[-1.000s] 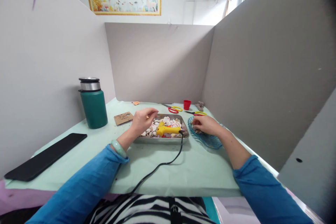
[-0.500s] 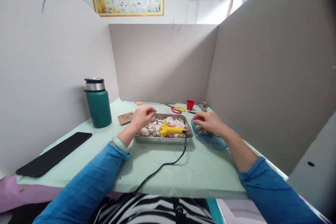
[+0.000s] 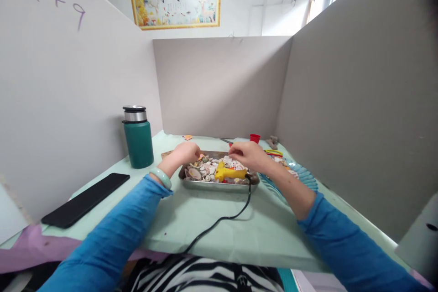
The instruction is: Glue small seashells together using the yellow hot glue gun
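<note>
My left hand (image 3: 185, 152) hangs over the back left of a metal tray (image 3: 212, 185) with its fingers curled together. An orange shell (image 3: 201, 157) shows by its fingertips; whether they grip it is unclear. Across the tray, my right hand (image 3: 249, 154) is above the back right part, fingers pinched and pointing left. Anything between those fingertips is too small to make out. Seashells (image 3: 207, 172) fill the tray. Lying over them is a yellow glue gun (image 3: 230, 173), its black cord (image 3: 219, 221) trailing toward the table's front edge.
Right of the tray sits a blue scalloped dish (image 3: 306, 177) holding shells, partly behind my right forearm. A red cup (image 3: 255, 138) and yellow-handled scissors (image 3: 273, 152) are farther back. On the left stand a green bottle (image 3: 138, 143) and a flat black object (image 3: 85, 200). Grey partitions (image 3: 222, 86) enclose the table.
My right hand has moved left from the blue dish to over the tray. My left hand stays near the tray's back left. The whole view has shifted slightly.
</note>
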{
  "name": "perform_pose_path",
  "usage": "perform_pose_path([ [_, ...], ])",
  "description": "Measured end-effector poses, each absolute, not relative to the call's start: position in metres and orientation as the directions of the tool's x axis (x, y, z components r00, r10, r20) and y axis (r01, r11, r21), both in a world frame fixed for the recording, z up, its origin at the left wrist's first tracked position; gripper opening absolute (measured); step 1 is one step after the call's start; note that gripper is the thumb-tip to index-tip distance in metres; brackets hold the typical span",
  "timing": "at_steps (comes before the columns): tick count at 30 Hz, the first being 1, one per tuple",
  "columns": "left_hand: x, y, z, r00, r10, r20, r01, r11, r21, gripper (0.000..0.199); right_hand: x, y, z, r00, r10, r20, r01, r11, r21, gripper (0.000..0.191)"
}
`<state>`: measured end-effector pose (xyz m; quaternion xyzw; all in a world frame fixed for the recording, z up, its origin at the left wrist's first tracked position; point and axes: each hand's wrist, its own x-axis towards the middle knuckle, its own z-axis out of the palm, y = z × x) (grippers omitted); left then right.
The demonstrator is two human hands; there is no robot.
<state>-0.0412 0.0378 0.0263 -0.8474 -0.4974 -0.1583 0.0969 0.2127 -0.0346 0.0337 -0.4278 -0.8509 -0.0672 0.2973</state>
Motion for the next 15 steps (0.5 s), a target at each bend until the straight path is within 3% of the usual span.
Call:
perform_pose_path([
  [3,-0.029,0.043,0.034,0.543,0.789,0.287,0.839,-0.525,-0.144,0.022,0.217,-0.034,0.020,-0.406,0.644,0.649,0.774,0.620,-0.131,0.016],
  [9,0.004,0.060,0.031,0.655,0.742,0.146,0.732,-0.575,-0.365,0.026,0.227,-0.027,0.005,-0.354,0.673,0.650,0.802,0.576,-0.159,0.015],
  [15,0.020,0.064,0.023,0.581,0.804,0.128,0.769,-0.491,-0.409,0.026,0.225,-0.026,0.004,-0.374,0.670,0.642,0.810,0.573,-0.125,0.015],
])
